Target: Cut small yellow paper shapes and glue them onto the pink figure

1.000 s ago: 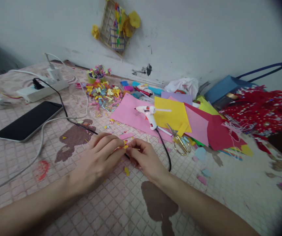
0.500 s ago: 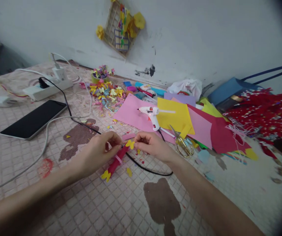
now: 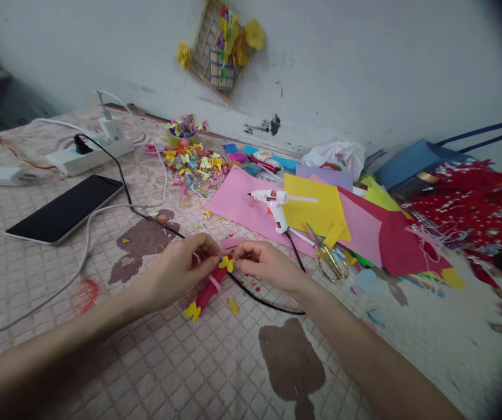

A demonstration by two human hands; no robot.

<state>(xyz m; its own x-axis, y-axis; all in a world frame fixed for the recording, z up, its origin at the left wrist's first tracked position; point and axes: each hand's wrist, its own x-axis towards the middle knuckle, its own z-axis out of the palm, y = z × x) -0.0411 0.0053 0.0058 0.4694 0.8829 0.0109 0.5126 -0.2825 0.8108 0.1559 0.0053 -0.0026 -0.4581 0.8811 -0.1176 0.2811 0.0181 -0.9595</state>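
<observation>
A narrow magenta-red felt piece point(image 3: 207, 294) lies slanted on the table, crossed by a thin pink strip point(image 3: 214, 283). At its near end sits a yellow butterfly cutout point(image 3: 192, 312). My left hand point(image 3: 189, 265) is closed at the felt's far end, thumb and forefinger pinched there. Against that same end rests a second yellow butterfly point(image 3: 227, 264), its right wing at the pinched fingertips of my right hand point(image 3: 263, 263). The fingertips partly hide the far end of the felt.
Beyond my hands, a white glue gun point(image 3: 272, 201) lies on pink and yellow felt sheets point(image 3: 312, 192). Gold-handled scissors point(image 3: 333, 262) are to the right. A black cord point(image 3: 259, 300) passes beneath my hands. A tablet point(image 3: 65, 209), power strip point(image 3: 88, 156) and cutout pile point(image 3: 193, 160) stand left.
My right hand has moved slightly left, bringing the yellow butterfly down against the far end of the red felt piece. My left hand stays at that end. The whole view has shifted a little.
</observation>
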